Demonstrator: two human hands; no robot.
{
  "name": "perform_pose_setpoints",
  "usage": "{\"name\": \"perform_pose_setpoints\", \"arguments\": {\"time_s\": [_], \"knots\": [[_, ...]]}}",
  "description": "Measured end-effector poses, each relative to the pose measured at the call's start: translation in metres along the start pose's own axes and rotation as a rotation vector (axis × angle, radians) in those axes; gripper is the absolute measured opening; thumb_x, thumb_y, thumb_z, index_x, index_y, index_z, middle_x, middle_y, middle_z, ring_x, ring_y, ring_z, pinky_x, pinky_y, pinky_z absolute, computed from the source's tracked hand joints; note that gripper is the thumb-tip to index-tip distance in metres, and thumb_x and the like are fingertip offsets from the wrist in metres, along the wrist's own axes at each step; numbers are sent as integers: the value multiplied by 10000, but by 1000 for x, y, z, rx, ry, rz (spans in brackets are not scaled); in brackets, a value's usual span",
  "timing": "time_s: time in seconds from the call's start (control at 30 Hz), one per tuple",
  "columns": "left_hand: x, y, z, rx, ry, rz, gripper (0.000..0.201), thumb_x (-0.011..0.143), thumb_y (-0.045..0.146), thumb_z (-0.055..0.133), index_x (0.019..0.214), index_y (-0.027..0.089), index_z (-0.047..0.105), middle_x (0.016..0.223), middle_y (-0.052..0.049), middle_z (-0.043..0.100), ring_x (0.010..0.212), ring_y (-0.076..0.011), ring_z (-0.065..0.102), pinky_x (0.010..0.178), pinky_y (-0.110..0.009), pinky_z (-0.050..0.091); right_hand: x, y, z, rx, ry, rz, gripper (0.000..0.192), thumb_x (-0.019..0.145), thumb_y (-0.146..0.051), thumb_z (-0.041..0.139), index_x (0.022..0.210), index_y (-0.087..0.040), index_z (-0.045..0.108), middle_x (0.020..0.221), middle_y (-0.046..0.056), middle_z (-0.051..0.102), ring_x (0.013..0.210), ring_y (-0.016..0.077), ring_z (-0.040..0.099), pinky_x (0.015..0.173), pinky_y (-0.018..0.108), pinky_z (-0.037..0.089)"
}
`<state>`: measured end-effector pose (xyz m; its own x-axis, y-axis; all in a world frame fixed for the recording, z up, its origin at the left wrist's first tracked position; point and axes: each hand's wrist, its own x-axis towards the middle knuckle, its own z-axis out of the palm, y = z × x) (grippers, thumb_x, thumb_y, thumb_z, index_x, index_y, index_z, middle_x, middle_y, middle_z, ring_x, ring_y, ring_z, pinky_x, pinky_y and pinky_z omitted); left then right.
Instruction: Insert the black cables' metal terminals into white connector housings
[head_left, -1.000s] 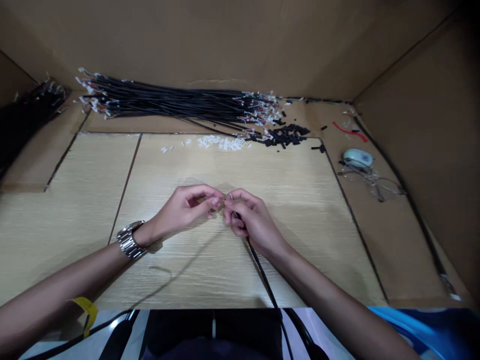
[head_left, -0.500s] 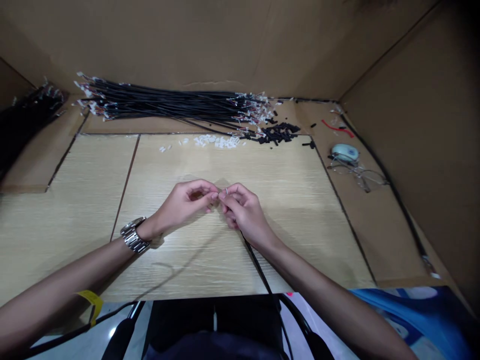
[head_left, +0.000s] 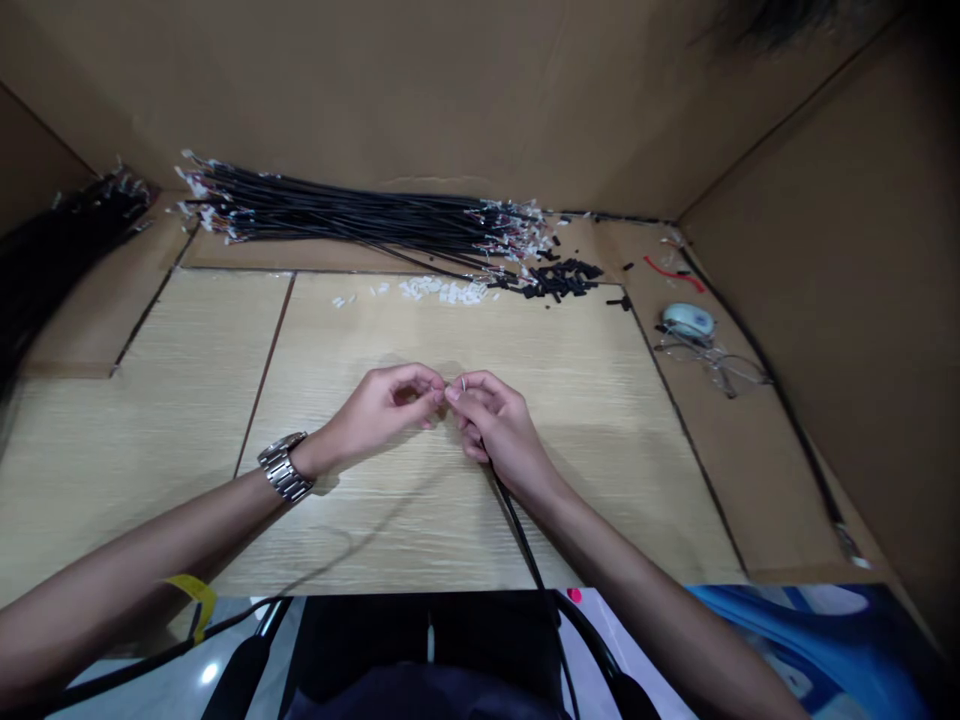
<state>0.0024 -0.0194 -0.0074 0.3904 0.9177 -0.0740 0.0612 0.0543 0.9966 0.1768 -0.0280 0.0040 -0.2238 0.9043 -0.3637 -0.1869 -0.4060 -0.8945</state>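
Note:
My left hand (head_left: 397,402) and my right hand (head_left: 496,420) meet fingertip to fingertip above the middle of the table. A black cable (head_left: 517,525) runs from under my right palm down over the table's front edge; my right fingers are closed around its end. My left thumb and forefinger are pinched together right beside it. Whatever tiny piece sits between the left fingertips is too small to make out. Beyond the hands lie small white connector housings (head_left: 450,291) and a heap of short black tube pieces (head_left: 562,278).
A bundle of black cables (head_left: 352,212) with white-tipped ends lies along the back cardboard wall. More dark cables (head_left: 67,250) lie at the left. On the right are eyeglasses (head_left: 724,365), a pale green oval object (head_left: 688,320), a red strip (head_left: 673,274) and a long black cable (head_left: 780,385).
The view has shifted slightly, so the scene sits a little differently in the frame. Both hands keep nearly the same pose, fingertips still together.

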Motion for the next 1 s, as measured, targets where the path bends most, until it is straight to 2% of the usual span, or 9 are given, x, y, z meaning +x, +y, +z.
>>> {"name": "perform_pose_setpoints", "arguments": {"time_s": [0.13,0.3,0.43,0.53,0.7,0.87,1.0], "knots": [[-1,-3,0,17,-15,1,259,911,384,624,991,139,653,893,-60,676,770,-138,652,686,-258,581,-1,-6,-5,-129,4,-35,263,699,-312,798,833,-175,618,609,-84,517,385,18,343,297,132,285],[-4,2,1,167,26,73,217,922,357,614,980,154,662,906,-52,688,727,-122,665,644,-216,553,-1,-10,-6,-122,23,-47,254,759,-374,740,832,-188,584,551,-106,487,332,22,342,283,148,282],[-7,8,1,378,57,227,151,927,288,604,975,162,671,918,-54,690,758,-120,666,608,-180,524,-3,-14,-11,-175,-80,-8,214,802,-366,696,795,-180,592,517,-107,450,315,27,368,289,152,290],[-8,8,1,425,49,277,134,927,268,602,977,165,672,917,-55,692,773,-122,668,608,-175,524,-4,-18,-17,-218,-166,4,220,790,-364,720,801,-176,605,551,-96,473,324,33,401,292,159,332],[-7,6,0,355,44,195,168,916,312,625,973,164,684,932,-64,704,754,-126,674,587,-175,535,-5,-17,-18,-201,-164,-33,269,756,-388,767,806,-171,615,650,-67,530,380,30,428,295,153,340],[-6,8,0,100,-24,55,229,885,345,670,998,149,704,978,-76,703,774,-139,686,686,-234,610,-7,-14,-17,-207,-122,-90,234,835,-396,697,828,-181,605,676,-61,520,394,19,377,297,146,276],[-5,9,-2,-19,-79,22,246,898,329,655,1065,158,715,1041,-86,708,866,-164,703,709,-254,636,-7,-15,-20,-259,-117,-115,227,865,-407,663,852,-187,606,662,-54,538,402,37,383,309,166,274]]}}
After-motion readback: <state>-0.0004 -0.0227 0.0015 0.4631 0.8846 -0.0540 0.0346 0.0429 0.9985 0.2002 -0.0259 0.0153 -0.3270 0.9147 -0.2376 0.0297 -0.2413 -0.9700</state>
